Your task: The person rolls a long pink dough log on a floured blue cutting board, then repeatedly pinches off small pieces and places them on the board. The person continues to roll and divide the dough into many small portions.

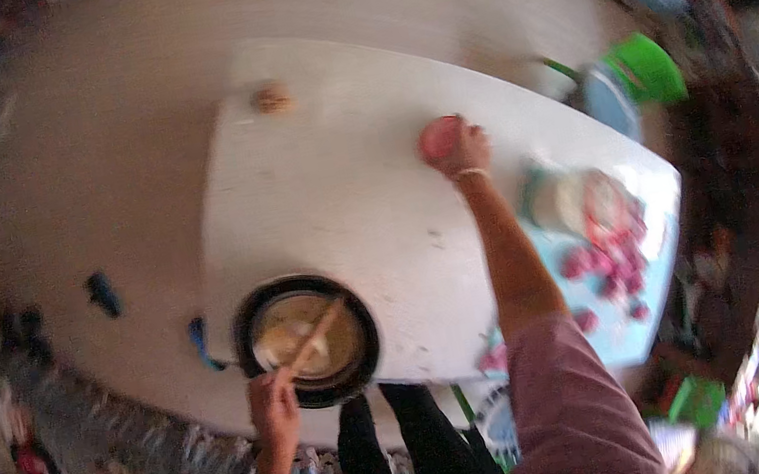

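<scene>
My left hand (277, 411) grips a flat wooden stick (317, 338), perhaps a spatula. Its far end reaches across a round black pan (243, 337) at the table's near-left corner. A pale yellowish mixture (279, 335) with a lighter patch lies in the pan. Stretched out over the white table (341, 190), my right hand (474, 146) holds a pink round bowl or cup (440, 141) by its right side. Blur hides what, if anything, is inside it. A pale band circles my right wrist.
A small brown object (271, 98) sits at the table's far-left corner. Right of my right arm, a jar-like container (559, 198) and several pink-red round pieces (609, 265) rest on a light-blue surface (652, 334). A green-and-blue bucket (647, 68) stands beyond the right edge.
</scene>
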The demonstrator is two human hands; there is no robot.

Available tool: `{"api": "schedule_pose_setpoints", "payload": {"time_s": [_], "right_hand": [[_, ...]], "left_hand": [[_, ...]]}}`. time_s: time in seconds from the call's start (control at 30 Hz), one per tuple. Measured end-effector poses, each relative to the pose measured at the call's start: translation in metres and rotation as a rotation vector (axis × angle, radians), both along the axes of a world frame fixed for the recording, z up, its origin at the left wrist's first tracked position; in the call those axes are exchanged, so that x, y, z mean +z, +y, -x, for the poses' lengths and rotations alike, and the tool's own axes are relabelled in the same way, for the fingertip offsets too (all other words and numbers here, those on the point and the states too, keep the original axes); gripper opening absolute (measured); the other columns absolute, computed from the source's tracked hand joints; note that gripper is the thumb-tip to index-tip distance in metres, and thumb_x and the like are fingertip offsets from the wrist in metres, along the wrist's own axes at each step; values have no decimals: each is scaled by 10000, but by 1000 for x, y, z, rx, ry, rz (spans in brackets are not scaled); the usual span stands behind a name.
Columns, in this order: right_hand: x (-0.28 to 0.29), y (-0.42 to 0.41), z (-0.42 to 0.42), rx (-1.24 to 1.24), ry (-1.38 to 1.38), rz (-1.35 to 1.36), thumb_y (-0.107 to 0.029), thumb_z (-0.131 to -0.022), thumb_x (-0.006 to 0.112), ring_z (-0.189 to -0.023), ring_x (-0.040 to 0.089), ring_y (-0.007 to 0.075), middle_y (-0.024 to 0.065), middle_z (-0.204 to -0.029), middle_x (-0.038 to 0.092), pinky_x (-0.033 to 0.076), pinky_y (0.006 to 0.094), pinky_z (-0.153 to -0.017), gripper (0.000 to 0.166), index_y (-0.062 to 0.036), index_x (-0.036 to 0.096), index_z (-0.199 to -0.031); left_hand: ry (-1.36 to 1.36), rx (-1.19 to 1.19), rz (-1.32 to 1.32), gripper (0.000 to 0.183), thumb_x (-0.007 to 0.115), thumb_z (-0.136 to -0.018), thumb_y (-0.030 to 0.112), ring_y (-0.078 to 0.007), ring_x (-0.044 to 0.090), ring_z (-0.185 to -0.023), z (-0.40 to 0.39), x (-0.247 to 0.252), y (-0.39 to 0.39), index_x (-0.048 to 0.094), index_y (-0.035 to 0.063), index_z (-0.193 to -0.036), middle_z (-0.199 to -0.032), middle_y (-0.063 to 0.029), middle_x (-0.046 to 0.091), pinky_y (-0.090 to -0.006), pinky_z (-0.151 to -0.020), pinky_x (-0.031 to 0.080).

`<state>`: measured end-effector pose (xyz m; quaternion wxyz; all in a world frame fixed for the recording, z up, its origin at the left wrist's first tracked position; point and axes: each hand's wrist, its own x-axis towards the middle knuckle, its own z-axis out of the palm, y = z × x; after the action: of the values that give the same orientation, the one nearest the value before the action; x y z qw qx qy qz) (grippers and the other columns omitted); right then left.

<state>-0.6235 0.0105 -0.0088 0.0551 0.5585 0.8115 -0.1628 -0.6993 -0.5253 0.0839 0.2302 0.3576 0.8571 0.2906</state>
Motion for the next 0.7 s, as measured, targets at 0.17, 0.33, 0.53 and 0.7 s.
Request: {"api": "schedule_pose_setpoints", "payload": {"time_s": [0.17,0.33,0.53,0.7], "right_hand": [[16,-12,-94,-209,-219,-252,-595,-562,813,-1257,393,390,224,-1399,357,339,509,-1046,1130,-131,275,-1442],[45,-116,-130,0,158,-283,-556,-769,672,-1079,514,372,219,-1175,553,404,448,-897,669,-14,541,-1141],[75,-326,-218,-229,268,424,-378,-872,621,-626,598,381,229,-659,572,438,444,-559,414,-4,600,-696],[17,-426,-315,-1036,508,512,-220,-810,696,-581,579,174,58,-720,609,484,291,-518,273,-38,583,-979]], "left_hand": [[217,-31,117,304,576,-913,77,-376,513,-1033,5,12,30,550,32,-1213,-1094,-187,542,-485,-861,426],[270,-75,173,422,640,-885,127,-372,419,-1162,15,10,27,493,46,-1273,-1243,-184,443,-496,-926,400],[254,-13,231,840,785,-756,156,-396,309,-1271,37,25,41,288,78,-1429,-1367,-214,311,-506,-1024,333],[-15,36,114,916,790,-761,237,-374,302,-1304,58,8,36,227,54,-1460,-1404,-220,291,-486,-1035,335]]}}
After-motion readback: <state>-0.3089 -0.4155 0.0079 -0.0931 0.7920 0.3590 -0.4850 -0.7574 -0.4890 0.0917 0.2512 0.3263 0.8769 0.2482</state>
